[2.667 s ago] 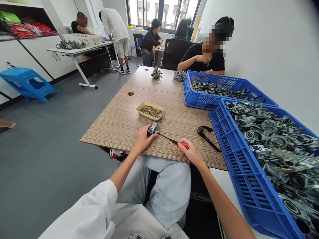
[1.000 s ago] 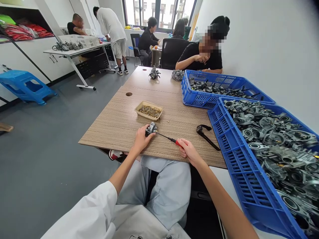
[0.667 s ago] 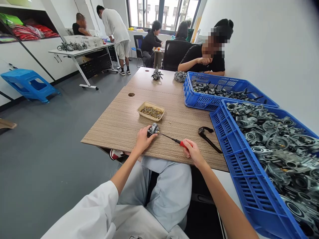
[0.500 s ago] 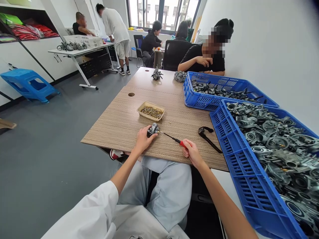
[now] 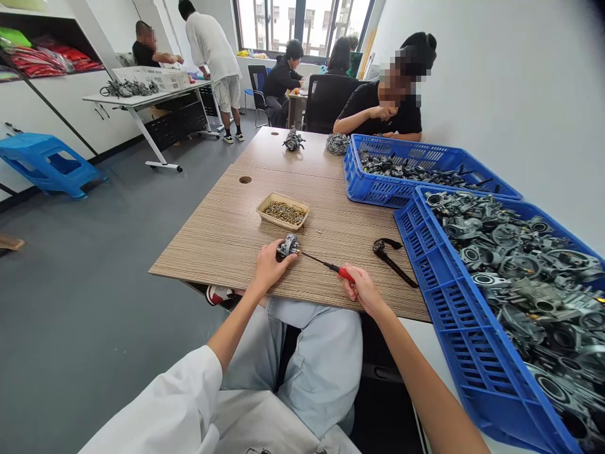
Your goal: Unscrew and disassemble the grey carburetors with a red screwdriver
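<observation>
My left hand [image 5: 269,266] is closed around a small grey metal carburetor [image 5: 289,245], holding it on the wood-grain table [image 5: 217,233]. A screwdriver [image 5: 324,261] with a red and black handle is gripped in my right hand [image 5: 362,287]. Its long shaft points left, and the tip meets the carburetor's right side, where a small brass-coloured part shows. Just behind the carburetor stands a beige tray [image 5: 259,214] holding many small brass and grey parts. A tiny loose piece [image 5: 319,231] lies to the right of that tray.
To the right, a near blue crate [image 5: 454,340] is heaped with metal castings; another blue crate [image 5: 373,189] holds dark parts. A black wristwatch [image 5: 392,261] lies beside them. Farther back are a carburetor [image 5: 293,140] and a pile of metal parts [image 5: 337,144]. A person [image 5: 378,116] sits opposite.
The view has shifted slightly. Both hands keep their holds on the carburetor and screwdriver, with the tip still at the same side. The person opposite has moved a raised hand a little.
</observation>
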A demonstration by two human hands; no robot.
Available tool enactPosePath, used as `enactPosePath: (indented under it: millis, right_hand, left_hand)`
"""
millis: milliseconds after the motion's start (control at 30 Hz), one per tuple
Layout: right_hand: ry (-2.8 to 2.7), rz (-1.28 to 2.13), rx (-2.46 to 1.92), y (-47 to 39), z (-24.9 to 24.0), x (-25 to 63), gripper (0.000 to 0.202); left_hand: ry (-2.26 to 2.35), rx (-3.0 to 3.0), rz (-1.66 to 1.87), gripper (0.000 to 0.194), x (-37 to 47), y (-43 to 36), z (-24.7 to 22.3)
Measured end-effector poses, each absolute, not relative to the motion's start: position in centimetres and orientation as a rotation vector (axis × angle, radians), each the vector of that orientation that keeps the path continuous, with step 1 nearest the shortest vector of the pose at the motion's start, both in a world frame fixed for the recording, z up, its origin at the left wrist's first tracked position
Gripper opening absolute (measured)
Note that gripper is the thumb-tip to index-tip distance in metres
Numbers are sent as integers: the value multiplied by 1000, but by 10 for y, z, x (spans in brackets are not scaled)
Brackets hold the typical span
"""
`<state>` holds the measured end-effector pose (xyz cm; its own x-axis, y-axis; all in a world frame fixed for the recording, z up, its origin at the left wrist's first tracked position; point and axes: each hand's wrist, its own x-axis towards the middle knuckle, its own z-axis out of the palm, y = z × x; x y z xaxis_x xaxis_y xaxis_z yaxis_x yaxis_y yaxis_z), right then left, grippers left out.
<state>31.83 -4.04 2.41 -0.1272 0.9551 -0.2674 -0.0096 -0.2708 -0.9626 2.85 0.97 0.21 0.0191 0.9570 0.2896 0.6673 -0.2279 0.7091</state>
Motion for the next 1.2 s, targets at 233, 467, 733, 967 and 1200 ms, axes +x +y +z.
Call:
enactPosePath:
  millis: [233, 467, 733, 967, 1200]
  right_hand:
    - [-1120, 1545, -1326, -40, 29, 317, 54]
    - [-1113, 1562, -1329, -39, 30, 317, 55]
    - [-1142, 1527, -1352, -37, 26, 317, 61]
    - [-1120, 1556, -1263, -40, 29, 318, 50]
    - [-1224, 1435, -1267, -41, 25, 320, 41]
  left_hand:
    - [1669, 1939, 1042, 51, 29, 9, 3]
    - [1661, 1940, 1045, 52, 29, 9, 2]
    - [1663, 1982, 1048, 54, 28, 10, -1]
    - [1641, 2003, 1063, 53, 27, 10, -1]
    - [1623, 2004, 1084, 55, 26, 12, -5]
